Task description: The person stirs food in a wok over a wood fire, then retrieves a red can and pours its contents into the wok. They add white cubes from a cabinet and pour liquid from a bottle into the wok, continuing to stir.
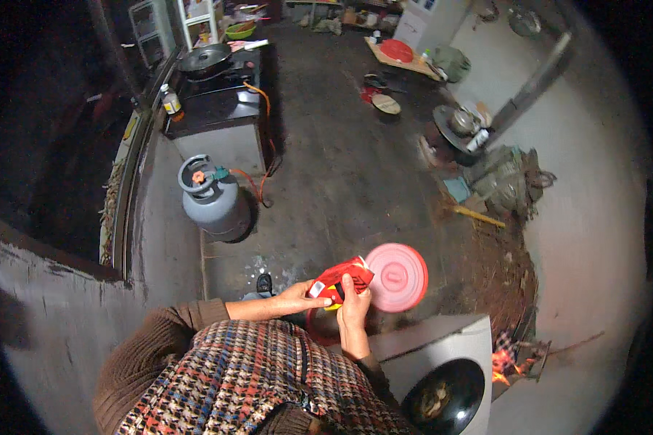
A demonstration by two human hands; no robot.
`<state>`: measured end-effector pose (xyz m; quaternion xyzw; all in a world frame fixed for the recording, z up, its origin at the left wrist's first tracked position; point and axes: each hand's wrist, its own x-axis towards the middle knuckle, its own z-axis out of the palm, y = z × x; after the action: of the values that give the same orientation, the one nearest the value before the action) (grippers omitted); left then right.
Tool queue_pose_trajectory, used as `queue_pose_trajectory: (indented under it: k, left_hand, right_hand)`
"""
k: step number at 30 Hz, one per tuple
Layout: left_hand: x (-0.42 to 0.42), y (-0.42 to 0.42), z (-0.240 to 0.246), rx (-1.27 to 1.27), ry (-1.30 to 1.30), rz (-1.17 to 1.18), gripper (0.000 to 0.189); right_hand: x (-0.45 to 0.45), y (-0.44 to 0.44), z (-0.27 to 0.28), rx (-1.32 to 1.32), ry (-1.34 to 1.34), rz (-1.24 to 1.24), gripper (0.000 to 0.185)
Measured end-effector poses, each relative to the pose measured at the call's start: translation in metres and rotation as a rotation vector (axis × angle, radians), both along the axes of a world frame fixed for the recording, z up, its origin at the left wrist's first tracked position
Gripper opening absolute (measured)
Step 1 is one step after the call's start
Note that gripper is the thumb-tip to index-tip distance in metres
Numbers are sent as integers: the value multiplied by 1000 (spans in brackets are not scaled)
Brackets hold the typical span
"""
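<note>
A red plastic packet (334, 274) with yellow and black print is held between my two hands, in front of my body. My left hand (299, 298) grips its lower left side. The fingers of my right hand (353, 304) close on its right part, thumb on top. Just right of the packet is a round pink-red plastic lid (396, 277). A red-rimmed container (318, 329) shows partly below my hands, its inside mostly hidden. At the lower right, a black wok (445, 396) set in a pale stove top (476, 340) has some food at its bottom.
Fire (503, 367) burns beside the stove's right edge, near sticks and brushwood (503, 272). A grey gas cylinder (215, 209) stands at the left, its orange hose (272, 136) running to a counter (217, 111) with a covered pan (205, 58). Bundled sacks (503, 182) lie along the right wall.
</note>
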<state>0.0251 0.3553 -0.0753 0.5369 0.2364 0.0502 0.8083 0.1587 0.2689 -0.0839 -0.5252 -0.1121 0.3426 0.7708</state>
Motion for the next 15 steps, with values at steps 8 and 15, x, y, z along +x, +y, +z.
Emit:
queue_pose_trajectory:
  k: [8,15]
  left_hand:
    - [-1,190,24,152,-171,241,38]
    - [48,296,10,178,-178,30,43]
  right_hand:
    - [14,191,24,210,76,511,29]
    - [54,297,9,29,163,369,20]
